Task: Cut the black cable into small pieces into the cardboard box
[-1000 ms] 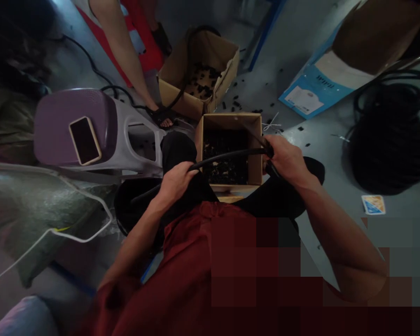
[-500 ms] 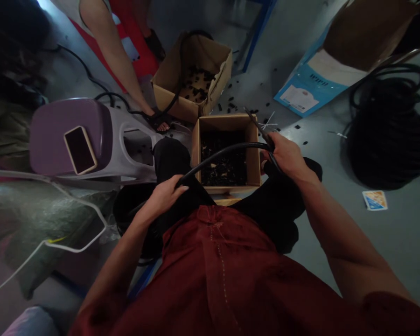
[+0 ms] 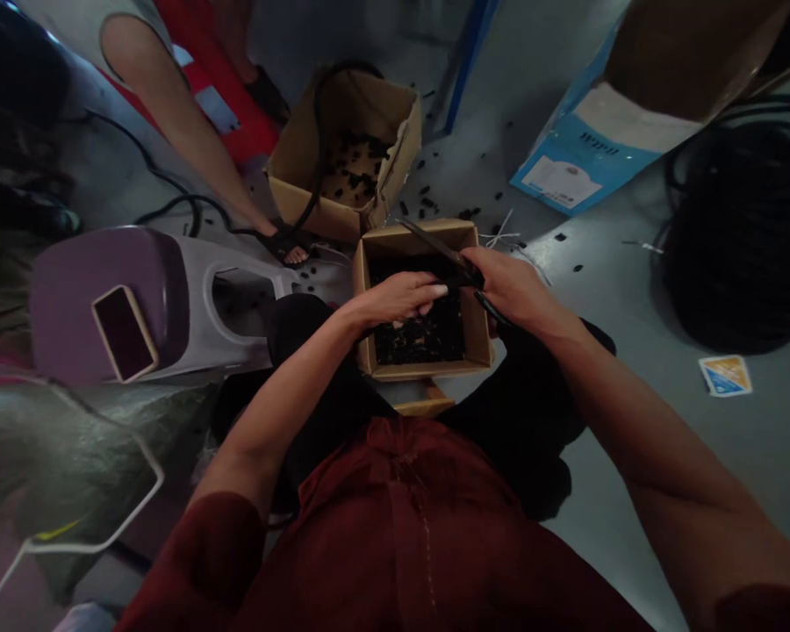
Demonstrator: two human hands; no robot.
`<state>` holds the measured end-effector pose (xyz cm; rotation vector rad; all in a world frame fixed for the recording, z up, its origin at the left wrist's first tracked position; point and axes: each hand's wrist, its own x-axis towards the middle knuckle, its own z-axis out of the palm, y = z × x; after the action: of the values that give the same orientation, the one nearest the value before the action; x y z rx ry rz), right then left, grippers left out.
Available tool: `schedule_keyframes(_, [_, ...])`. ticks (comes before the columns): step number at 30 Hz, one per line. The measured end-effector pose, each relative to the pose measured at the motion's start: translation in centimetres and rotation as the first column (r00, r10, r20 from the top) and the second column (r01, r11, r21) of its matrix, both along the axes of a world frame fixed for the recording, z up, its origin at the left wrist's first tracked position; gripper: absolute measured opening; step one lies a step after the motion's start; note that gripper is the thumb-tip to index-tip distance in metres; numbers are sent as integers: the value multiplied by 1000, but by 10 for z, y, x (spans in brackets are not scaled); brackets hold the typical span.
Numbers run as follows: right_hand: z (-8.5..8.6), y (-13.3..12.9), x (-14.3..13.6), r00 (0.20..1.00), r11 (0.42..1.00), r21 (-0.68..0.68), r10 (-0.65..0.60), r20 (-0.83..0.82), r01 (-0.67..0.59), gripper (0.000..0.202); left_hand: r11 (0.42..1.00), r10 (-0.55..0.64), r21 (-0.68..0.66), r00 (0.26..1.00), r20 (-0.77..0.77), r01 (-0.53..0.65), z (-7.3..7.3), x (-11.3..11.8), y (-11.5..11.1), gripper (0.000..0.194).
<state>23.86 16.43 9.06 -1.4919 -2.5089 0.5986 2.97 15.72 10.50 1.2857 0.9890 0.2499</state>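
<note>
black flexible tubing (image 3: 459, 283) sits between the two hands, above a small open brown cardboard box (image 3: 427, 369), only a short dark stretch showing. the left hand (image 3: 398, 298) has its fingers curled closely round it, thumb laid along it toward the other hand. the right hand (image 3: 517, 285) is closed round the handles of a pair of dark metal scissors (image 3: 438, 246), blades angled over the box's far side; whether they are parted or touch the tubing i cannot tell. small black pieces (image 3: 421, 347) lie heaped in the box, and more black scraps (image 3: 427, 203) are scattered on the grey floor (image 3: 632, 325) beyond. judging by those, a fair amount looks cut, while the held stretch seems uncut. how much is left can't be told, as the tubing's full length is hidden.
</note>
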Motion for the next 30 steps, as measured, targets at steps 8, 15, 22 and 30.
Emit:
schedule_keyframes(8, [-39, 54, 6, 998, 990, -141, 0, 55, 8, 28, 793, 355, -560, 929, 108, -238, -32, -21, 8, 28])
schedule_keyframes(15, [-81, 84, -10, 997, 965, -252, 80, -2, -77, 30, 940, 230, -255, 973, -21, -228, -78, 9, 75, 19])
schedule_keyframes(22, [-95, 107, 13, 992, 945, -324, 2, 129, 40, 30, 995, -9, -97, 989, -150, -6, -102, 17, 118, 27])
schedule_keyframes(30, [-105, 132, 21, 985, 848, -523, -149, -83, 84, 37, 993, 6, 113, 947, -321, 32, -116, -14, 139, 31])
